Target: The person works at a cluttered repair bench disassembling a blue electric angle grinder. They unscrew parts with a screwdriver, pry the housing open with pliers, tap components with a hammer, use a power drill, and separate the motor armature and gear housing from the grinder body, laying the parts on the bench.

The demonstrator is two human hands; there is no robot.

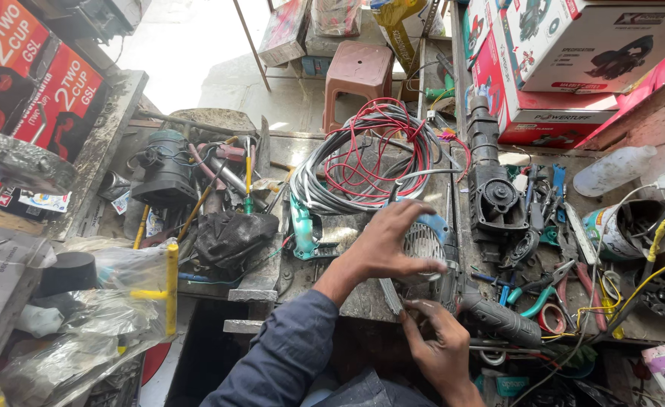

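The grinder (pixel 441 260) was lying near the bench's front edge, below the wire coil (pixel 370 154). The left hand (pixel 385 245) was spread over its blue vented end, fingers open, steadying rather than gripping. The right hand (pixel 438 343) was pinched on something too small to tell. Best kept pressed flat.

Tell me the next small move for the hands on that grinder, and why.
Probably steady the body first. The left hand is spread over the grinder at its round blue vented end, while the right hand pinches something small beside the dark handle. What it pinches is too small to tell. The bench around is crowded with wires and pliers, so a loose part could get lost.
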